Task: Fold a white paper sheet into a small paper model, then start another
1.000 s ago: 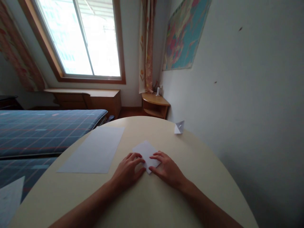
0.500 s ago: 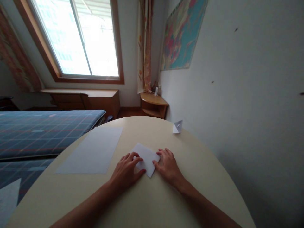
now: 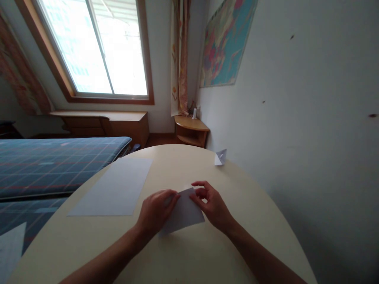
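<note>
A folded piece of white paper (image 3: pixel 186 215) is held up between both hands, tilted above the round cream table (image 3: pixel 189 260). My left hand (image 3: pixel 156 207) pinches its upper left edge with thumb and fingers. At the upper right corner, my right hand (image 3: pixel 210 203) grips the paper between thumb and forefinger, its other fingers curled behind. The side turned to me looks plain and shaded; the back of the paper is hidden. Farther off, near the table's right rim, stands a small folded paper shape (image 3: pixel 220 157).
A large flat white sheet (image 3: pixel 114 189) lies on the table's left side. Another sheet (image 3: pixel 12 250) shows at the lower left, by the plaid mattress (image 3: pixel 59 167). The white wall (image 3: pixel 296 157) runs along the right. A corner shelf (image 3: pixel 192 124) stands beyond the table.
The paper was lying flat on the table under both hands; now it is lifted and tilted up. Both hands have closed from a loose spread into pinches on its upper edge.
</note>
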The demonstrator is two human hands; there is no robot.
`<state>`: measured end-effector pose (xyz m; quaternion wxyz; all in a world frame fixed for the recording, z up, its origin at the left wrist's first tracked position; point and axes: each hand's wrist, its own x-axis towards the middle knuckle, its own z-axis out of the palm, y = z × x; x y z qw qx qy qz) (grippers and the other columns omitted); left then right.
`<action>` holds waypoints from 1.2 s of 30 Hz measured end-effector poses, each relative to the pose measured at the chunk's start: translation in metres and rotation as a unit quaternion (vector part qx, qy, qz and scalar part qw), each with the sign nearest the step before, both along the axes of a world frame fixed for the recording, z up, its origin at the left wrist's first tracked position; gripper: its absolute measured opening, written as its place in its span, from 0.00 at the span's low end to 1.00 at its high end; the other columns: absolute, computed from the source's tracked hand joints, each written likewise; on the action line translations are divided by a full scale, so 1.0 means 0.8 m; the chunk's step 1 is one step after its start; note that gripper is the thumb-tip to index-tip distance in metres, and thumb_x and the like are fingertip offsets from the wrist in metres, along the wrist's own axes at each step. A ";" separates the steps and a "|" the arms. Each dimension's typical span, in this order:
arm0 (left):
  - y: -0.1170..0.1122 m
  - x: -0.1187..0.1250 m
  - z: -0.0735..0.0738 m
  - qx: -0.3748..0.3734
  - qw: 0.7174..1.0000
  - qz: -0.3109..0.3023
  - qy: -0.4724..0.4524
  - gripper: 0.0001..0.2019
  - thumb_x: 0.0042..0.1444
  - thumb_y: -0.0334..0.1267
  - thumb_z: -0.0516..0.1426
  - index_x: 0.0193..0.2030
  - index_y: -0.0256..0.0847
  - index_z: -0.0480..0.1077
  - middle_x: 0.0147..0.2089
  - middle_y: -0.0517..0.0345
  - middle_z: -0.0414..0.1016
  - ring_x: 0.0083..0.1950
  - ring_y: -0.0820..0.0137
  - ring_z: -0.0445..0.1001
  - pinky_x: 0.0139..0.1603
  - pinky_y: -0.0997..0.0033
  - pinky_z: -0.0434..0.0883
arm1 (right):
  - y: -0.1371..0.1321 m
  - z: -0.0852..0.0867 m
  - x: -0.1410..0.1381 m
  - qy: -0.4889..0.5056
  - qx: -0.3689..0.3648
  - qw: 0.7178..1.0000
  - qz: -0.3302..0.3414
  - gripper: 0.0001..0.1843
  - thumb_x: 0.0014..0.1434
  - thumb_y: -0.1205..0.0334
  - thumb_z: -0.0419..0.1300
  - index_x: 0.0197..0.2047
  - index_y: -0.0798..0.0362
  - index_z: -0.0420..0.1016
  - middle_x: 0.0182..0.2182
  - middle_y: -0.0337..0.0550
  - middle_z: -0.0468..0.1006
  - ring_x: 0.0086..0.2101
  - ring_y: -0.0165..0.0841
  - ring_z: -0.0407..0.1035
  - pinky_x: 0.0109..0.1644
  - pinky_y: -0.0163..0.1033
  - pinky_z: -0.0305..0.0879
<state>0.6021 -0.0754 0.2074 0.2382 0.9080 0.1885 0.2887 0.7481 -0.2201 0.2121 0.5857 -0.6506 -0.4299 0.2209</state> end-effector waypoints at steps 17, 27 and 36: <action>-0.018 0.011 -0.002 -0.443 0.878 -0.099 -0.152 0.23 0.57 0.56 0.58 0.47 0.37 0.70 0.33 0.55 0.79 0.32 0.67 0.76 0.30 0.71 0.73 | -0.001 0.008 0.004 0.135 0.102 0.980 -0.102 0.17 0.48 0.49 0.71 0.34 0.54 0.80 0.30 0.43 0.81 0.31 0.34 0.73 0.37 0.38 0.69; -0.023 0.012 0.004 -0.403 0.904 -0.046 -0.134 0.22 0.49 0.58 0.61 0.27 0.37 0.71 0.24 0.59 0.73 0.25 0.71 0.70 0.23 0.74 0.70 | -0.007 0.016 -0.007 0.123 0.086 0.980 -0.130 0.16 0.50 0.48 0.69 0.33 0.53 0.83 0.28 0.44 0.81 0.28 0.34 0.71 0.30 0.37 0.67; -0.025 0.012 0.006 -0.411 0.902 -0.059 -0.117 0.23 0.48 0.59 0.61 0.28 0.37 0.72 0.24 0.57 0.74 0.25 0.70 0.71 0.23 0.73 0.71 | -0.007 0.015 -0.004 0.150 0.085 0.976 -0.130 0.17 0.49 0.48 0.69 0.35 0.53 0.83 0.30 0.44 0.82 0.29 0.34 0.71 0.32 0.37 0.66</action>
